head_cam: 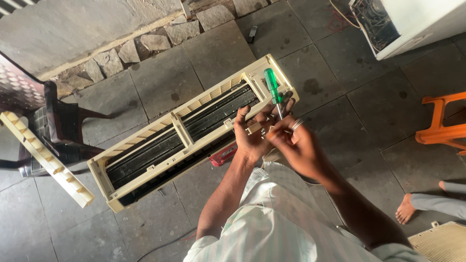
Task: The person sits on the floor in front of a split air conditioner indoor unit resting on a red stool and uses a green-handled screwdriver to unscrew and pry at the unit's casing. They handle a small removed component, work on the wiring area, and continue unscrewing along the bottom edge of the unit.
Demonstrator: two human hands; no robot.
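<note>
a green-handled screwdriver (273, 87) is gripped upright in the right hand (296, 145), pressed close against the left hand (252, 136), which is closed on a small beige part (254, 127), above the cream air-conditioner casing (145, 160) lying on the paved floor (369, 111).

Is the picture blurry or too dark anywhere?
Head view: soft, even daylight, no glare; the green screwdriver and cream air-conditioner shell look sharp; the two hands are slightly smeared; the striped sleeve nearest the camera is soft.
</note>
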